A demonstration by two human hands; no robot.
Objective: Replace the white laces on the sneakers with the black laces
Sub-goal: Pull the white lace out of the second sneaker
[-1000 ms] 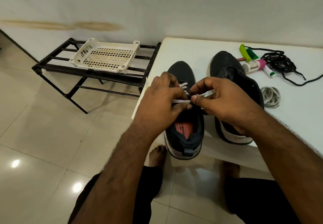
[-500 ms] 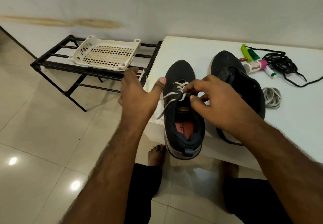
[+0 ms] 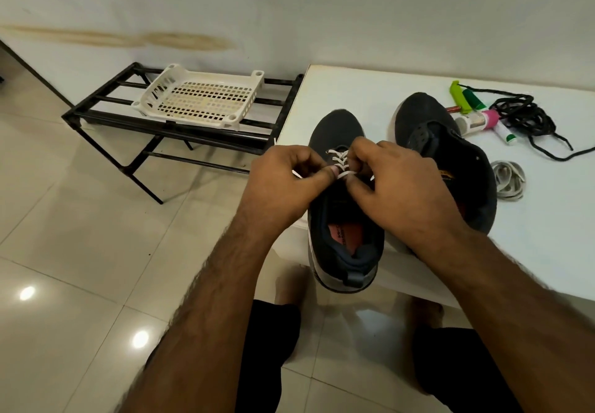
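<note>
Two hands are meeting over the nearer sneaker [image 3: 346, 206], at its lace rows. The left hand [image 3: 283, 184] is curling closed, its thumb and fingers pinching a strand of the white lace [image 3: 342, 163] at the shoe's left side. The right hand [image 3: 399, 184] is bending down over the tongue, its fingertips pinching the same lace from the other side, so that the short white crossings are showing only in the gap between the two hands.

That sneaker is sitting on the white table [image 3: 547, 235] with its toe pointing away from the person and its heel hanging past the near edge, the red insole showing inside. Just to its right, the second sneaker [image 3: 428, 123] is lying with empty eyelets, partly hidden behind the right wrist. Beside it, further right, a loose bundle of white lace [image 3: 508, 181] is resting on the tabletop. Near the far edge, the black laces [image 3: 524, 116] are lying in a tangle, touching a small cluster of tubes and a green clip [image 3: 457, 97].

Left of the table, a white perforated tray [image 3: 199, 100] is sitting on a black metal rack [image 3: 106, 113] above the tiled floor.
</note>
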